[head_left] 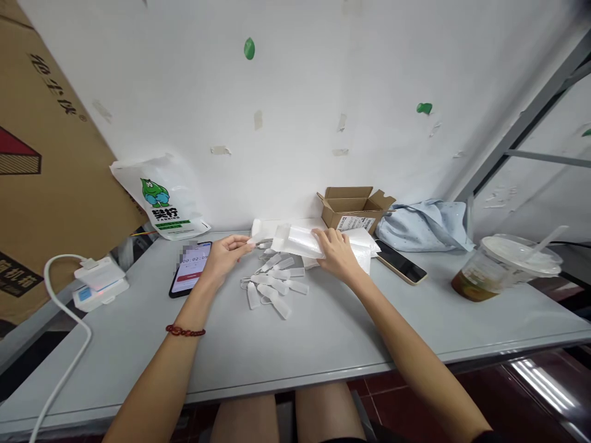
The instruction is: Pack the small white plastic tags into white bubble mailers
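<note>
My left hand (225,259) is at the left of the pile, thumb and fingers pinched on a small translucent white plastic strip (257,237). My right hand (338,253) grips a whitish, shiny plastic bag (301,240), fingers bent over its upper side. Under and behind the bag are more white sheets (361,241), partly hidden by that hand. On the table between both hands lies a loose heap of several frosted plastic tabs (272,284) with thin loops. What the bag holds is unclear.
An open cardboard box (348,206) stands against the wall, beside a light blue cloth bag (425,227). A dark phone (401,264) and a plastic drink cup (489,267) are right. Left are a phone showing a timer (189,271), a white printed bag (164,197) and a cabled charger (99,283).
</note>
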The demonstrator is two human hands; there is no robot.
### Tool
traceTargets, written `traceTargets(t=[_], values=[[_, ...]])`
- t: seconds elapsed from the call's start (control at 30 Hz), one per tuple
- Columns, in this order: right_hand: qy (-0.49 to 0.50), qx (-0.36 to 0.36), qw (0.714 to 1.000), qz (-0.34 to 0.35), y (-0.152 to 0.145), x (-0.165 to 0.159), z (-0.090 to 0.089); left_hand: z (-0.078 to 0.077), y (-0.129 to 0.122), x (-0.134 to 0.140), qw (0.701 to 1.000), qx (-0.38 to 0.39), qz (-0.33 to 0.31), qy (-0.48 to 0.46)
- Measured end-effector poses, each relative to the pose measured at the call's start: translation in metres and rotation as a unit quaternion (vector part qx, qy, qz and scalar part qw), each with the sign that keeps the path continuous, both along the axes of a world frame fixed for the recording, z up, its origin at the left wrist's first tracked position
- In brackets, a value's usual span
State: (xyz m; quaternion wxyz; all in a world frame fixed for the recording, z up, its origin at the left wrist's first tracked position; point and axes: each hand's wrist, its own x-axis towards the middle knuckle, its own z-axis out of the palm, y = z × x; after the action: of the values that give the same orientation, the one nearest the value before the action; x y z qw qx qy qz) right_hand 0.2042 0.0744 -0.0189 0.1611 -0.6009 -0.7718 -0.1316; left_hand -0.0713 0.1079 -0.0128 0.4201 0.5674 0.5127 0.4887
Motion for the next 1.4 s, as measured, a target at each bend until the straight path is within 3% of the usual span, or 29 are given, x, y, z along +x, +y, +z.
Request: traceTargets(t=[0.33,0.47,0.67,0.73,0.83,0.9,1.0,1.07,1.13,1.4], values=[[-0.015,0.006,0.996,0.084,-0.006,-0.017,-0.007,-0.006,-0.012,0.030,0.993,0.025,-0.098,0.067],[-0.017,0.000,0.995,0.095,-0.009,-0.025,-0.009,-0.009,-0.011,0.031,0.983,0.082,-0.085,0.139],[-0.014,-0.008,0.995,0.096,-0.009,-0.027,-0.010,-0.004,-0.017,0.035,0.956,0.153,-0.180,0.176],[-0.005,-0.009,0.996,0.088,-0.008,-0.024,-0.010,-0.003,-0.017,0.034,0.962,0.148,-0.151,0.171],[0.012,0.004,0.996,0.083,-0.005,-0.018,-0.010,-0.002,-0.013,0.028,0.981,0.126,-0.018,0.143],[0.021,0.015,0.995,0.093,-0.004,-0.016,-0.009,-0.002,-0.011,0.024,0.991,0.085,0.031,0.097],[0.024,0.026,0.991,0.125,-0.005,-0.017,-0.008,-0.004,-0.009,0.021,0.998,-0.038,-0.046,0.031],[0.019,0.032,0.988,0.148,-0.008,-0.021,-0.008,-0.005,-0.011,0.023,0.987,-0.116,-0.112,0.004],[0.011,0.041,0.986,0.164,-0.011,-0.026,-0.008,-0.007,-0.014,0.028,0.978,-0.153,-0.140,-0.013],[-0.024,0.104,0.978,0.177,-0.016,-0.037,-0.015,-0.004,-0.023,0.043,0.985,-0.149,-0.083,-0.026]])
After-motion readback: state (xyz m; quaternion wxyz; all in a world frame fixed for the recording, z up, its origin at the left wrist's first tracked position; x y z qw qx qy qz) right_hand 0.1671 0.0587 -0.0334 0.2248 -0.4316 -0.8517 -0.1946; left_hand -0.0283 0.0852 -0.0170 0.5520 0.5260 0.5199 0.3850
